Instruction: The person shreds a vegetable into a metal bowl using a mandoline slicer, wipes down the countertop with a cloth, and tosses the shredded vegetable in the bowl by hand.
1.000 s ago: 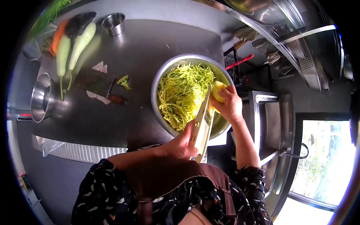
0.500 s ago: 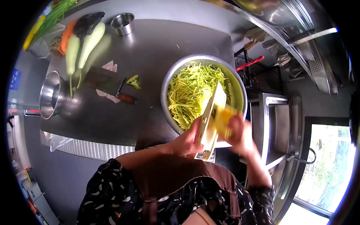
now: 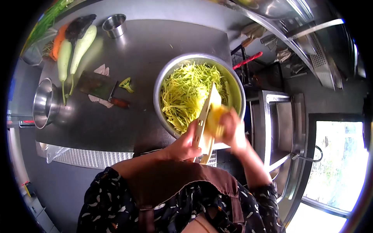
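My left hand (image 3: 183, 144) is closed around the lower end of a cream-coloured mandoline slicer (image 3: 210, 100), which leans with its upper end over a large steel bowl (image 3: 157, 93). Pale green and yellow shreds (image 3: 186, 93) fill much of that bowl. My right hand (image 3: 233, 131), smeared by motion, grips a yellow vegetable piece (image 3: 215, 120) against the slicer's right face. Its exact kind is too blurred to tell.
A cleaver (image 3: 97, 85) lies on a cloth (image 3: 101, 70), near a green vegetable end (image 3: 126, 84). Pale long gourds (image 3: 83, 48), carrots (image 3: 59, 40), a steel pot (image 3: 114, 26) and a steel bowl (image 3: 42, 103) occupy the table's left. A sink (image 3: 280, 126) stands right.
The whole view has shifted, so the table and bowl appear further left. My right hand and the yellow piece sit a little higher along the slicer. Both grips stay the same.
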`<action>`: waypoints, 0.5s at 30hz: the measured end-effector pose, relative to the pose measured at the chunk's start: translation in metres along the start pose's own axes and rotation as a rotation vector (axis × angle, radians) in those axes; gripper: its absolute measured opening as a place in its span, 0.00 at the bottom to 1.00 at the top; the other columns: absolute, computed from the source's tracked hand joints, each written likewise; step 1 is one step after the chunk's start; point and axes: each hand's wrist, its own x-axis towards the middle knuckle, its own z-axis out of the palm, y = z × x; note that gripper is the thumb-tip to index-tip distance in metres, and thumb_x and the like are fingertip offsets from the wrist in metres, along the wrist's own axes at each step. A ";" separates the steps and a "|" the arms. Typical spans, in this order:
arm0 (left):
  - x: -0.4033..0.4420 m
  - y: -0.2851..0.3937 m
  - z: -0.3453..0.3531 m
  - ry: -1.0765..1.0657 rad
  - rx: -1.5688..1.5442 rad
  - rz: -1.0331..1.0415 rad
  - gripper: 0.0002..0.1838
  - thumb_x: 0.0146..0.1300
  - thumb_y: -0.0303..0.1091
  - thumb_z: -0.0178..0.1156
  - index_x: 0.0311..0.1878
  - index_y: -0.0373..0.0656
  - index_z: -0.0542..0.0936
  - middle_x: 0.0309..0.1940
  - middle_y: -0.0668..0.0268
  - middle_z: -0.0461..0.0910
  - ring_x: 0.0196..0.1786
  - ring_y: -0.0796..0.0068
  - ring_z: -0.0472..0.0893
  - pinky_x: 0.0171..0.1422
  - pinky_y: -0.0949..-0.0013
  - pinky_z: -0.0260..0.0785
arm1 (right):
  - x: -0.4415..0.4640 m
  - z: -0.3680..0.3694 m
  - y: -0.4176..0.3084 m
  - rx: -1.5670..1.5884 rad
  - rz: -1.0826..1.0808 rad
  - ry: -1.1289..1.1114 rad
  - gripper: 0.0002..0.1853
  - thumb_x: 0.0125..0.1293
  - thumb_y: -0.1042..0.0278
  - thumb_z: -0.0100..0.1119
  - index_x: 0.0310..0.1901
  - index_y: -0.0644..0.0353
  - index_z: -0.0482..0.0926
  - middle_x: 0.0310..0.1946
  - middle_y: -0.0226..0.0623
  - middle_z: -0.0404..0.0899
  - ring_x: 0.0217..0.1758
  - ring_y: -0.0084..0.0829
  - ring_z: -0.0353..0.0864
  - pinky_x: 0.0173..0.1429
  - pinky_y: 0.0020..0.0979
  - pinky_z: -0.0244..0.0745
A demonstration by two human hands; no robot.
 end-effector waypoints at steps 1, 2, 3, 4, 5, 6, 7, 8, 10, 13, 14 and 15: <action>-0.001 -0.010 -0.002 -0.018 0.048 0.021 0.54 0.47 0.31 0.59 0.74 0.46 0.35 0.70 0.60 0.49 0.73 0.67 0.48 0.74 0.60 0.41 | 0.021 0.002 0.020 0.120 0.305 -0.039 0.18 0.41 0.64 0.74 0.32 0.61 0.76 0.35 0.44 0.75 0.35 0.46 0.80 0.40 0.40 0.77; -0.001 -0.018 -0.005 -0.037 0.102 0.046 0.54 0.48 0.32 0.59 0.74 0.46 0.35 0.70 0.60 0.49 0.73 0.67 0.49 0.74 0.60 0.41 | 0.041 0.004 0.033 -0.027 0.364 -0.013 0.17 0.44 0.65 0.72 0.33 0.64 0.77 0.36 0.45 0.73 0.35 0.46 0.79 0.37 0.38 0.76; -0.001 -0.017 -0.005 -0.040 0.110 0.046 0.54 0.48 0.32 0.59 0.74 0.46 0.35 0.70 0.60 0.49 0.73 0.67 0.49 0.74 0.60 0.41 | 0.048 0.000 0.039 0.012 0.376 -0.002 0.18 0.44 0.65 0.72 0.34 0.66 0.77 0.37 0.45 0.73 0.35 0.45 0.79 0.37 0.37 0.75; -0.001 -0.014 -0.006 -0.063 0.136 0.089 0.53 0.49 0.30 0.59 0.73 0.45 0.35 0.68 0.60 0.50 0.72 0.66 0.50 0.73 0.59 0.44 | 0.055 -0.006 0.040 0.055 0.384 0.008 0.19 0.44 0.65 0.72 0.35 0.67 0.76 0.37 0.45 0.73 0.36 0.45 0.79 0.36 0.37 0.75; -0.002 -0.014 -0.005 -0.085 0.148 0.129 0.52 0.50 0.27 0.58 0.73 0.45 0.35 0.67 0.59 0.51 0.71 0.65 0.51 0.72 0.58 0.47 | 0.047 -0.018 0.025 0.006 0.317 -0.078 0.19 0.44 0.65 0.72 0.35 0.67 0.77 0.38 0.46 0.73 0.37 0.45 0.79 0.37 0.38 0.75; -0.002 -0.012 -0.005 -0.082 0.138 0.131 0.52 0.50 0.27 0.58 0.73 0.45 0.35 0.67 0.59 0.51 0.71 0.65 0.51 0.72 0.58 0.47 | 0.029 -0.028 0.008 0.031 0.272 -0.153 0.18 0.43 0.64 0.73 0.33 0.65 0.77 0.38 0.46 0.75 0.38 0.46 0.81 0.40 0.39 0.77; 0.001 -0.007 -0.006 -0.063 0.078 0.113 0.52 0.50 0.27 0.58 0.73 0.45 0.35 0.67 0.59 0.51 0.71 0.66 0.51 0.72 0.60 0.48 | 0.014 -0.033 -0.015 0.113 0.082 -0.141 0.18 0.42 0.63 0.73 0.31 0.62 0.75 0.36 0.47 0.77 0.42 0.47 0.81 0.43 0.40 0.79; 0.002 -0.002 -0.006 -0.041 0.020 0.100 0.52 0.50 0.27 0.58 0.73 0.45 0.36 0.67 0.59 0.51 0.71 0.66 0.52 0.72 0.61 0.48 | 0.007 -0.034 -0.022 0.143 0.030 -0.164 0.17 0.43 0.64 0.73 0.31 0.61 0.75 0.34 0.46 0.77 0.43 0.48 0.81 0.44 0.41 0.79; 0.007 -0.003 -0.005 -0.069 0.263 0.155 0.53 0.50 0.34 0.59 0.73 0.47 0.35 0.68 0.61 0.50 0.71 0.69 0.51 0.71 0.61 0.49 | -0.009 -0.022 -0.029 0.161 0.035 -0.142 0.17 0.44 0.65 0.72 0.30 0.62 0.74 0.31 0.46 0.78 0.44 0.49 0.80 0.43 0.43 0.79; -0.001 -0.017 -0.005 -0.075 0.071 0.017 0.54 0.49 0.32 0.60 0.73 0.45 0.34 0.68 0.61 0.49 0.71 0.69 0.50 0.71 0.62 0.49 | 0.026 0.000 0.025 0.078 0.335 -0.015 0.17 0.45 0.63 0.71 0.34 0.62 0.77 0.36 0.44 0.76 0.38 0.45 0.80 0.41 0.40 0.77; -0.002 -0.020 -0.003 -0.086 0.185 0.082 0.55 0.49 0.32 0.60 0.73 0.45 0.34 0.68 0.61 0.49 0.71 0.69 0.49 0.71 0.61 0.47 | 0.032 0.002 0.043 -0.018 0.422 -0.030 0.19 0.46 0.61 0.71 0.38 0.60 0.80 0.39 0.43 0.75 0.39 0.43 0.80 0.42 0.38 0.77; -0.003 -0.017 -0.001 -0.095 0.168 0.065 0.54 0.49 0.32 0.60 0.74 0.45 0.34 0.69 0.61 0.49 0.71 0.69 0.48 0.72 0.61 0.46 | 0.031 0.002 0.062 -0.008 0.434 0.043 0.18 0.46 0.63 0.70 0.37 0.62 0.79 0.38 0.43 0.74 0.36 0.43 0.79 0.42 0.36 0.76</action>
